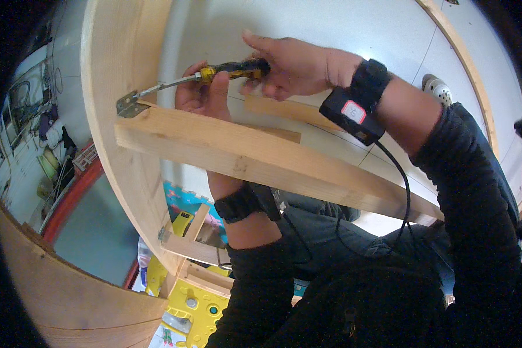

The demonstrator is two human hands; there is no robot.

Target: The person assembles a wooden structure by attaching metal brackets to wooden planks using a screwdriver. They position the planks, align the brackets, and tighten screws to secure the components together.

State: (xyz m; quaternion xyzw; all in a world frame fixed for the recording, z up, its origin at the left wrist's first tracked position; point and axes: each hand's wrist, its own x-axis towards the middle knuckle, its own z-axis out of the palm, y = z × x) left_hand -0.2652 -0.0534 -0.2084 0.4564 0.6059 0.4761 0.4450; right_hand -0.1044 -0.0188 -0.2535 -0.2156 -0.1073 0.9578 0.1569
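Note:
A screwdriver [229, 71] with a yellow and black handle lies slantwise, its metal shaft pointing left and down. Its tip meets a metal corner bracket [131, 107], set where a wooden rail [261, 159] joins a wide upright board [107, 64]. My left hand [206, 95] reaches up behind the rail, thumb and fingers closed around the front of the handle and the shaft. At the handle's rear end is my right hand [290, 66], slightly blurred. Its thumb stretches away from the handle and its fingers are apart, loosely around the end.
Another wooden rail [197, 248] meets the board lower down, also with a bracket. Loose wood strips [290, 110] lie on the tiled floor beyond. A yellow plastic item [197, 307] is below. A cable [406, 185] hangs from the black box [345, 113] on my right wrist across the rail.

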